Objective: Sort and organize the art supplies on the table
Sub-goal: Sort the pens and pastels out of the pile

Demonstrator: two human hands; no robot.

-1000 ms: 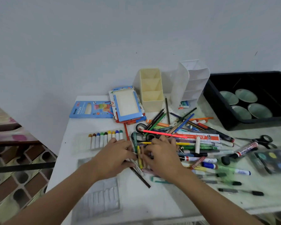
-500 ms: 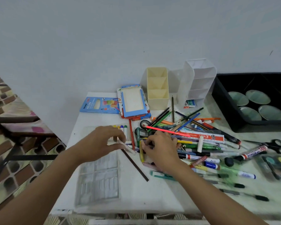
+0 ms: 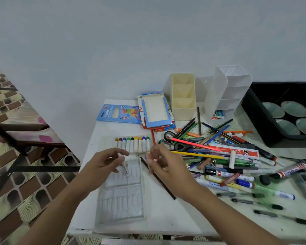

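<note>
**A:** Head view, and the left hand (image 3: 102, 163) hovers over the near-left part of the table (image 3: 166, 214). Thumb and forefinger are pinched round a pale stick (image 3: 125, 168), the other fingers loosely curled behind.

**B:** The stick points down toward five o'clock, its darker tip above the far end of the clear tray (image 3: 120, 200). I can't tell whether the tip touches.

**A:** The right hand (image 3: 166, 168) is at three o'clock from the left, close but apart. Its fingers (image 3: 151, 156) are bent inward and blurred.

**B:** Gripping something? A pale speck sits at the tips, but I cannot tell whether it's held or is just the end of the crayon row (image 3: 132, 145).

**A:** That row is at twelve o'clock from both hands, nine sticks side by side with their coloured tips pointing away.

**B:** A dark pencil (image 3: 164, 186) runs under the right palm, slanting toward five o'clock beside the tray.

**A:** The unsorted heap (image 3: 224, 161) of pens, markers and pencils spreads at three o'clock, with a red-and-white ruler (image 3: 235, 150) lying on it.

**B:** At one o'clock, by the wall, are a cream holder (image 3: 183, 103) and a white organiser (image 3: 228, 92), side by side.

**A:** The blue crayon box (image 3: 118, 114) lies flat at eleven o'clock. A black bin (image 3: 254, 117) holding green dishes (image 3: 294, 108) sits off at two.
</note>
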